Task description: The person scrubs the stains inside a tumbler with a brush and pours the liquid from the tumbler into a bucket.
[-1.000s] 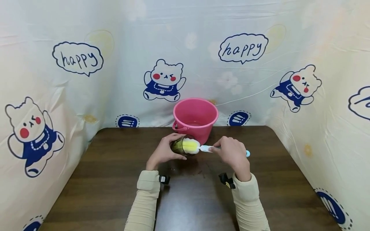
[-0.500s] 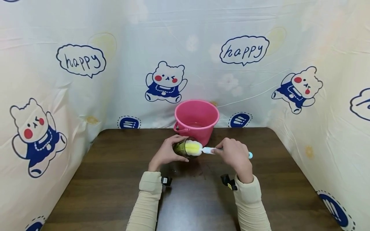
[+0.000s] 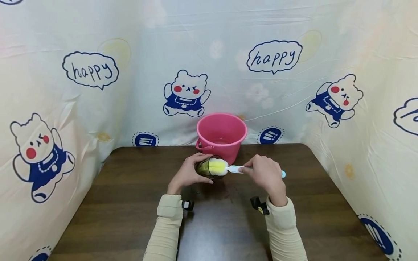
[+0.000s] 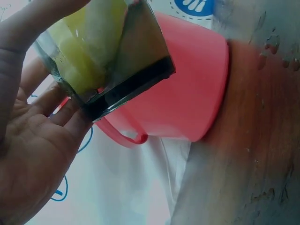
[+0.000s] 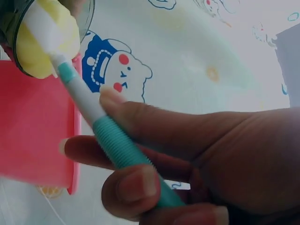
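the pink bucket [image 3: 233, 150] stood at the middle of the frame, behind the hands. below it, the left hand [image 3: 187, 173], in a wide curve, held the dark glass [image 3: 203, 168]; to the right, the right hand [image 3: 263, 174] firmly gripped the brush [image 3: 236, 169]. the glass was tipped, mouth to the right. the brush's long axis ran left to right into it, its sponge head [image 3: 217, 167] partly inside, nearer the left hand.

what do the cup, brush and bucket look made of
Cup: glass or hard plastic, can't tell which; glossy and see-through. Brush: matte, puffy head, probably sponge; ridged handle, plastic or rubber. Bucket: likely plastic, smooth and evenly pink.
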A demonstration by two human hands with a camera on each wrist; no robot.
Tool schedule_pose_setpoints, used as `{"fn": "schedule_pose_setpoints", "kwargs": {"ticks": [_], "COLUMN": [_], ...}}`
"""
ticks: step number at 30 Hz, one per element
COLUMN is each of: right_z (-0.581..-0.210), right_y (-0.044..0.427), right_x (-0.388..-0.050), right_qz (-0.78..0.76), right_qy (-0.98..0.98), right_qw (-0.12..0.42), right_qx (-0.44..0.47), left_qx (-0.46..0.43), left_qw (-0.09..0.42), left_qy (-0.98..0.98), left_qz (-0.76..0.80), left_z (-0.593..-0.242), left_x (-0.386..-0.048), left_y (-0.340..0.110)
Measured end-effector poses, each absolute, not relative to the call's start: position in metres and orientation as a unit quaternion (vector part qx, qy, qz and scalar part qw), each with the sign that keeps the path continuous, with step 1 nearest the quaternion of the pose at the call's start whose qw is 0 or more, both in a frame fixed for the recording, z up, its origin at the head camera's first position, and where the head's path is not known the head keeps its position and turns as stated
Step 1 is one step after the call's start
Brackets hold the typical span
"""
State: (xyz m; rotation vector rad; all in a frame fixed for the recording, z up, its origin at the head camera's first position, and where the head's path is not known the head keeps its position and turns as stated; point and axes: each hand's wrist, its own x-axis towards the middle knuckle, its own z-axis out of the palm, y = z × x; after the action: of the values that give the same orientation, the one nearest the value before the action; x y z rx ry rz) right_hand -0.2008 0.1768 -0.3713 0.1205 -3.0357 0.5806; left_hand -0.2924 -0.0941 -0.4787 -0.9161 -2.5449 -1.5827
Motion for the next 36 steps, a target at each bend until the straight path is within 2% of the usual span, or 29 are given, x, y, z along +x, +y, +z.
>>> {"fn": "schedule_pose_setpoints", "kwargs": {"ticks": [6,14,22,28,36], "right_z": [-0.3701,-0.3668,-0.3683,-0.3691,-0.3691], "right_y": [0.1731,0.1762,0.1763,0.1791,0.1757], "right_x": [-0.1985,-0.1972,-0.1964,-0.1956,-0.1972], "right_qz": [0.168,0.187,0.174,0.191,0.181], "right_qy": [-0.984,-0.981,-0.984,-0.980,-0.983], "right_qw": [0.013,0.037,-0.003,0.020,0.012], "right_qx": [0.050,0.042,0.039,0.061,0.023], "left_qx": [-0.303,-0.315,-0.313,-0.305,-0.301], "left_qw": [-0.002,0.007,-0.003,0.002,0.007], "left_qy": [-0.817,-0.807,-0.809,-0.806,-0.809], "left_qz": [-0.490,-0.499,-0.498,-0.507,-0.505], "left_z": [-0.4759,-0.4765,-0.4803,-0.4830,-0.4796], "left_x": [-0.2940,-0.2948,-0.2938,-0.2942,-0.2934], "left_y": [-0.0958,-0.0938,-0.0930,-0.0937,-0.0932]}}
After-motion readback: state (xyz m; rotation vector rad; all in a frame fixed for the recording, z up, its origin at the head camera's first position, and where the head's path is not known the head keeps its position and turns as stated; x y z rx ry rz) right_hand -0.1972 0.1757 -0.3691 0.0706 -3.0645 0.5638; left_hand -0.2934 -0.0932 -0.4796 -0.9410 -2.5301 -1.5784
